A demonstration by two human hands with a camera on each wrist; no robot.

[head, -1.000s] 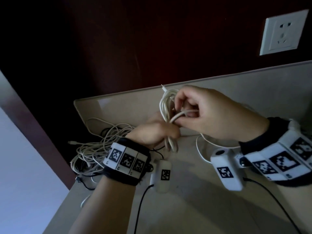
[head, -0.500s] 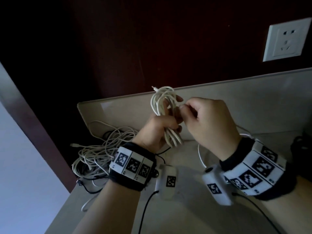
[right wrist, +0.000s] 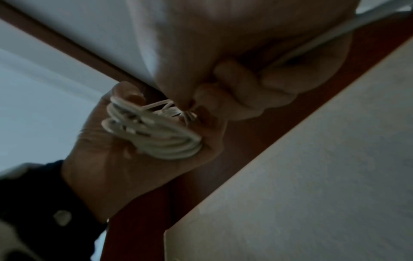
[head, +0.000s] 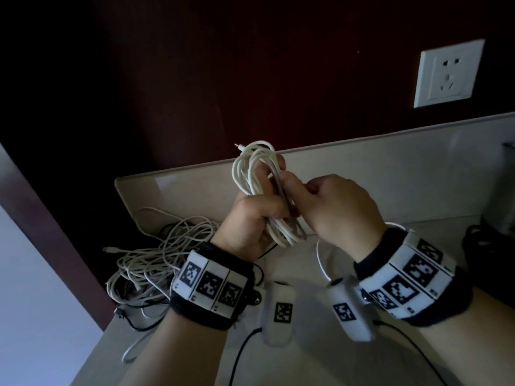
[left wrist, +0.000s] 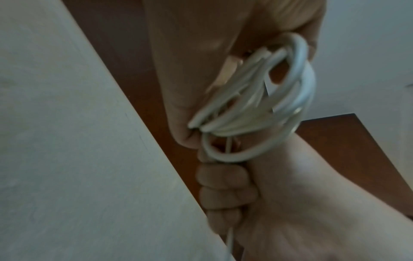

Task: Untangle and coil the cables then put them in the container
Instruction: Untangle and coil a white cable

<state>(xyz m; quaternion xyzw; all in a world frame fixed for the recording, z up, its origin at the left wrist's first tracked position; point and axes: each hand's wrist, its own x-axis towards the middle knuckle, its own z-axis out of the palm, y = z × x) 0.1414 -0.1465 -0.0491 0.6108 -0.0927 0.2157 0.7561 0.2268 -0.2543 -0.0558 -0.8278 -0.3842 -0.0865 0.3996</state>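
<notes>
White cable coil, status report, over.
Left hand grips the white cable coil. Right hand pinches its loose strand. Tangled cables wait on the table; nothing in the way.

1. A white wall socket (head: 448,73) sits on the dark reddish-brown wall panel (head: 278,79), at the far right of the scene.
2. A pale beige tabletop (head: 306,358) fills the near part of the head view; a low raised lip (head: 362,151) of the same colour runs along its far edge, against the panel.
3. At the right edge of the table stands a dark object (head: 498,207), too dim and cropped to identify.
4. On the left, a reddish-brown strip (head: 50,232) slants beside the table, with a pale bluish surface (head: 33,316) to its left.
</notes>
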